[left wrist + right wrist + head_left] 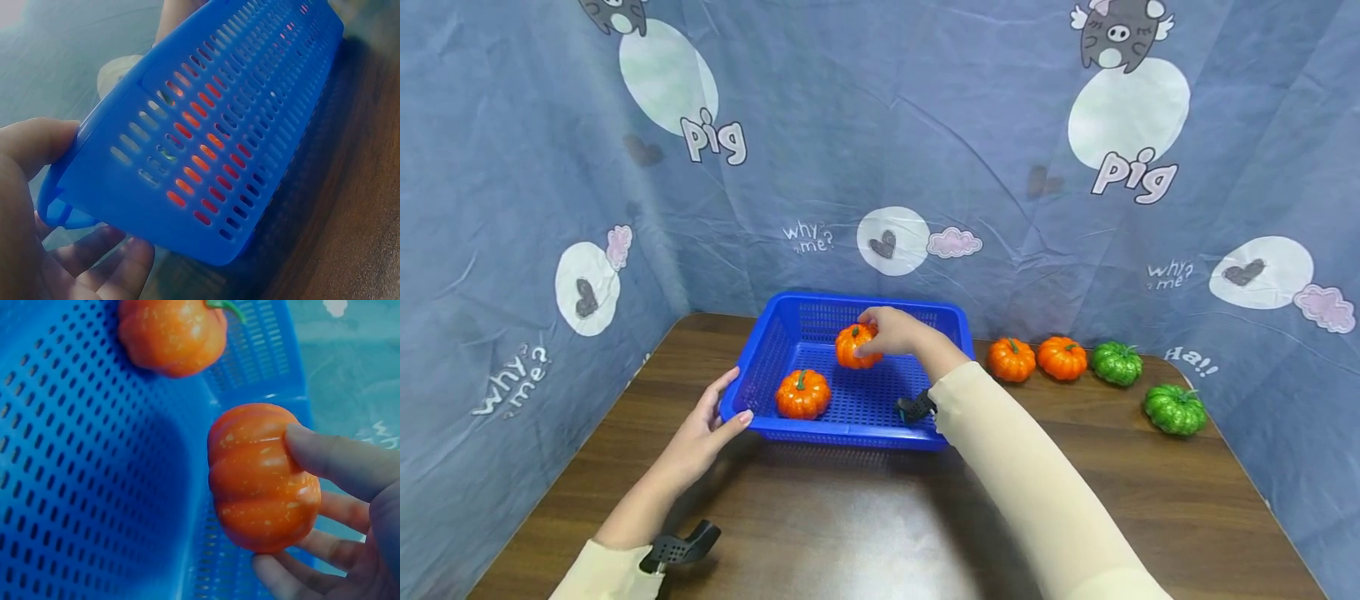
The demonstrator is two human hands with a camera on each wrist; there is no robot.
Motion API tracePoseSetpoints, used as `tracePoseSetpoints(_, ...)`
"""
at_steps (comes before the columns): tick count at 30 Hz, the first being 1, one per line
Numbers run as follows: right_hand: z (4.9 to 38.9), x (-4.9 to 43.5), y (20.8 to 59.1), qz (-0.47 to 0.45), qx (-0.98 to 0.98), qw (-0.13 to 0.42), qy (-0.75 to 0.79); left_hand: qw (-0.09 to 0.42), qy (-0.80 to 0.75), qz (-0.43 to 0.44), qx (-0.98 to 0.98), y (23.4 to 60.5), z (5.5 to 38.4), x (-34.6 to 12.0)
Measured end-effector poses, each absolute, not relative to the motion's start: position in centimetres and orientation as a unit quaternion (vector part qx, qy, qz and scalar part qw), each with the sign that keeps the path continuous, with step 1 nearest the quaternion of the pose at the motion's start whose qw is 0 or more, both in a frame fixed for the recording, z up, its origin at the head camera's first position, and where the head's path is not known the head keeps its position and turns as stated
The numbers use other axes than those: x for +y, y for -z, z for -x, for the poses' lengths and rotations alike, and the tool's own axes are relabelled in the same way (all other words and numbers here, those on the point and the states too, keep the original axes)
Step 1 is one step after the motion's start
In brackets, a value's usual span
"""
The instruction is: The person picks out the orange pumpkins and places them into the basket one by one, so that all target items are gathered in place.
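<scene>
My right hand (895, 332) grips a small orange pumpkin (851, 348) inside the blue plastic basket (850, 431), towards its back. In the right wrist view, thumb and fingers hold this pumpkin (262, 481) from the side; whether it touches the basket's floor I cannot tell. A second orange pumpkin (802, 395), with a green stem, sits in the basket's front left part. My left hand (696, 437) holds the basket at its front left corner. Seen from the left wrist, the thumb lies on the basket's rim (100, 119) and the fingers are curled beneath it.
To the basket's right, two orange pumpkins (1011, 360) and a green pumpkin (1117, 363) stand in a row on the brown wooden table (805, 517). Another green pumpkin (1176, 409) lies near the right edge. A blue patterned cloth (820, 133) hangs behind and around the table.
</scene>
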State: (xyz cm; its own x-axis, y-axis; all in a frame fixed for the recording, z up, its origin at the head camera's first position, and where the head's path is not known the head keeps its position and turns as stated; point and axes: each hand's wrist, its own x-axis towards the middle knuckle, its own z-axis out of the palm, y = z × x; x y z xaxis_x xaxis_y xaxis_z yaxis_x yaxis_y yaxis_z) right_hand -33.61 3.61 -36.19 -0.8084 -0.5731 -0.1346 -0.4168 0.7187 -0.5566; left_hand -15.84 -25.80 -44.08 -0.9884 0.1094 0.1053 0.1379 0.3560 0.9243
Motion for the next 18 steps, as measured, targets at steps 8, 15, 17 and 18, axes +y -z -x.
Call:
tracePoseSetpoints(8,34.6,3.0,38.3,0.245,0.922,0.175,0.244,0.014,0.558,0.076,-0.826,44.0,15.7,-26.1)
tracePoseSetpoints(15,35.5,2.7,39.9,0.241,0.913,0.179,0.275,0.017,0.578,0.087,-0.812,44.5,16.0,-26.0)
tracePoseSetpoints(17,35.4,2.6,40.0,0.243,0.91,0.179,0.283,0.019,0.581,0.091,-0.808,44.6,16.0,-26.0)
tracePoseSetpoints(18,34.9,2.5,39.5,0.237,0.91,0.185,0.284,0.02,0.582,0.092,-0.808,44.6,16.1,-26.0)
